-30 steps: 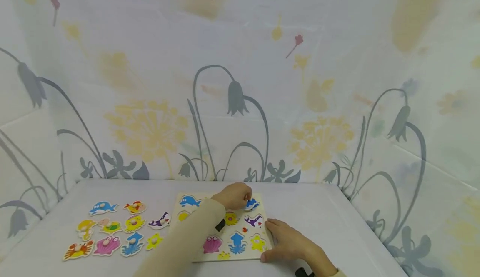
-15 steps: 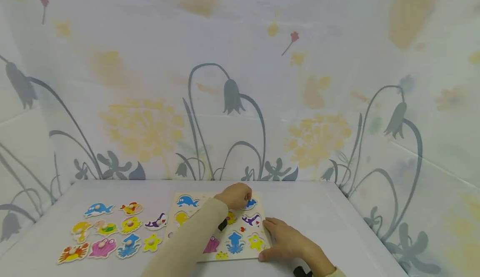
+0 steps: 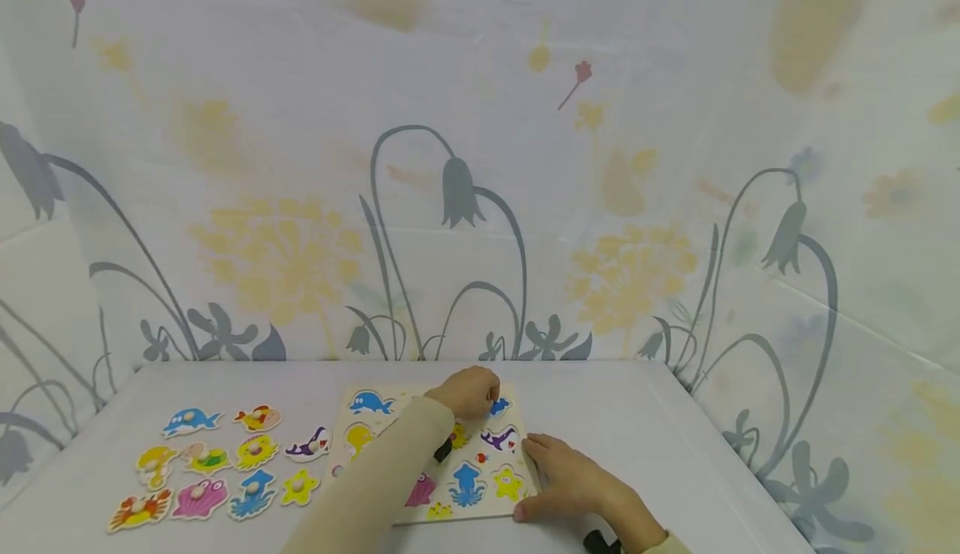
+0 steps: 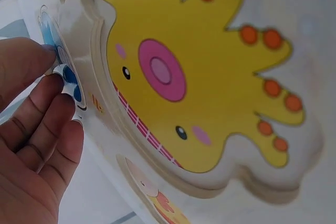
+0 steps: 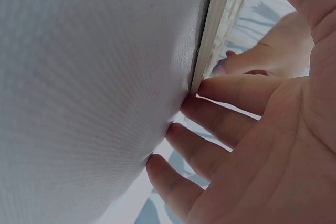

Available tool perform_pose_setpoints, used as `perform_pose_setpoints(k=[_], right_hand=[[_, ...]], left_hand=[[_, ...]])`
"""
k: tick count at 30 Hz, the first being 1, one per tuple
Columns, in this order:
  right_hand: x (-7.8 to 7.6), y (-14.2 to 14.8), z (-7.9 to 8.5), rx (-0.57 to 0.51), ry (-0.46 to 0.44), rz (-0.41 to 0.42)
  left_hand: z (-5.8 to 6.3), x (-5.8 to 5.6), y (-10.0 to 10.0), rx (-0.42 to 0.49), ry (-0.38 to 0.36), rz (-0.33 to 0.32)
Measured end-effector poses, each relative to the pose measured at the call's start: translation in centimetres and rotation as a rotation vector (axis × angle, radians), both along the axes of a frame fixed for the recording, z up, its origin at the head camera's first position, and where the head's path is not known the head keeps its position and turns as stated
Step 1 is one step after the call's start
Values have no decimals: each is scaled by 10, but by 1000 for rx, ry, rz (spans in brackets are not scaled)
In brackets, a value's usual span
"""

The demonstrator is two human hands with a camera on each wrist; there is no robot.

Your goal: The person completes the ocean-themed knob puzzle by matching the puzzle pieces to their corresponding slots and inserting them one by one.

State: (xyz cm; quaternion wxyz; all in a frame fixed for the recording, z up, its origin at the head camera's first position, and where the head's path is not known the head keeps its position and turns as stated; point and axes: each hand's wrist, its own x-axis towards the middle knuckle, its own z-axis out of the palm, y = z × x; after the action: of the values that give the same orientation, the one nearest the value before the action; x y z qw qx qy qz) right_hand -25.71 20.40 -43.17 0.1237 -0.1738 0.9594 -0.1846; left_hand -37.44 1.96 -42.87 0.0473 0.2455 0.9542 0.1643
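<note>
A wooden puzzle board point(image 3: 489, 507) with pictured sea-animal recesses lies on the white table. My left hand point(image 3: 465, 391) reaches across it to the far right recess, the sleeve covering part of the board. In the left wrist view, thumb and fingers pinch a small blue puzzle piece point(image 4: 69, 80) with a pale edge, right at its blue-printed recess; the fingers hide most of it. My right hand point(image 3: 573, 479) rests against the board's right side. Its fingers point(image 5: 202, 148) are extended and spread, the tips at the table and the board's edge, the thumb by the near corner.
Several knobbed puzzle pieces lie on the table left of the board, among them a blue whale point(image 3: 192, 421), a purple orca point(image 3: 307, 445), a red crab point(image 3: 140, 510), a pink shell point(image 3: 200, 498) and a yellow star point(image 3: 300, 486). A flower-printed curtain point(image 3: 480, 162) hangs behind.
The head view has turned slightly, so the scene slides a little left. Both hands keep nearly the same place on the board, the left still at the far right recess.
</note>
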Motion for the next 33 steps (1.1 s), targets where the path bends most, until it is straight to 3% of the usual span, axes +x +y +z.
perform_pose_setpoints(k=[11,17,24,33], right_hand=[[-1,-2,0,10,4,-9],[0,-1,-1,3,12,-3],[0,0,-1,3,17,6],[1,0,-3,-7,4,-9]], left_hand=[[-1,0,-7,52,7,-9],[2,5,-17,51,8,-39],[15,19,-38,42,38,-84],[25,40,-75,-46,146,-152]])
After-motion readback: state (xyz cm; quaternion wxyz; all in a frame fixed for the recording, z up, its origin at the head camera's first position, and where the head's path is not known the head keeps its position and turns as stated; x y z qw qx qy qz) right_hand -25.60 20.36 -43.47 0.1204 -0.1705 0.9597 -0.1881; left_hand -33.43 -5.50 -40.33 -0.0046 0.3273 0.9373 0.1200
